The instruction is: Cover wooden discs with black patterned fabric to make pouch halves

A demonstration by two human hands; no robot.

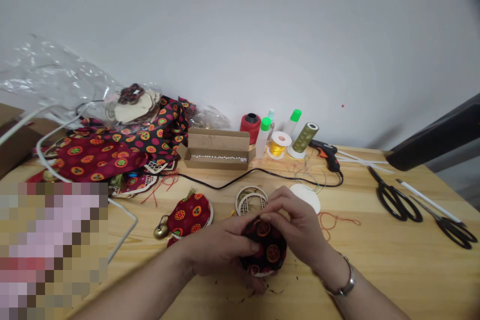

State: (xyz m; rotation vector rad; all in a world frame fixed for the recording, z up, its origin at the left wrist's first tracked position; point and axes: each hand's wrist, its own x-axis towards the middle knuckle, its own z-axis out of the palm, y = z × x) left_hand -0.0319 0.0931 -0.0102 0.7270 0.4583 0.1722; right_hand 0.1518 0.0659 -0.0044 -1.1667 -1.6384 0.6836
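Presently at the fingers (279,210): curled tight; the patterned cloth round (267,250) is pinched between left hand (221,247) and right hand (300,232), near centre.
Step judged: cloth is being drawn snug over a disc.
Next move: steady tension is called for.
Surface: wooden table (375,270); scissors (397,200) right, fabric heap (112,152) far left.
Room: plain white wall (240,35) behind.

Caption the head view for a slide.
Left hand and right hand hold a patterned fabric piece over a wooden table.
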